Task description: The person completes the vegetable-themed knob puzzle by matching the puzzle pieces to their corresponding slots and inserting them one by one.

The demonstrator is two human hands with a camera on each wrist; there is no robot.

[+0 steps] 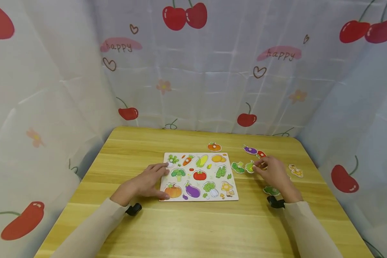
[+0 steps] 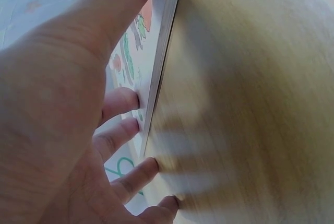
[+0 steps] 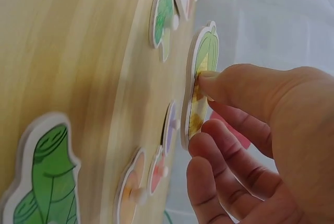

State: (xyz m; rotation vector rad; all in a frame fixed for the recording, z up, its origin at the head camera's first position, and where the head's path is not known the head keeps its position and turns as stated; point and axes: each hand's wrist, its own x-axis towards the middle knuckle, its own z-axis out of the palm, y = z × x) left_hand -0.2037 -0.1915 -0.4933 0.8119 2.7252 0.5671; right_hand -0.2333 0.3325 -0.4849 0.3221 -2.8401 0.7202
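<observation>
My right hand point(image 1: 275, 177) pinches a corn puzzle piece point(image 3: 210, 51) between thumb and forefinger. In the right wrist view the piece stands tilted up off the table, its other fingers loosely bent below. To the left lies the pegged puzzle board point(image 1: 200, 186), printed with vegetables. My left hand point(image 1: 143, 182) rests spread at its left edge, thumb on the near corner and two fingertips at its far part; the other fingertips reach the table in the left wrist view. A broccoli piece point(image 1: 237, 167) lies between the board and the corn piece.
Beyond the right hand lie an eggplant piece point(image 1: 250, 149) and a red piece point(image 1: 261, 154). A pumpkin piece point(image 1: 214, 146) sits behind the board. Mushroom piece point(image 1: 296, 171) and green leafy piece point(image 1: 271, 191) are at right. An orange piece point(image 3: 128, 195) shows in the right wrist view.
</observation>
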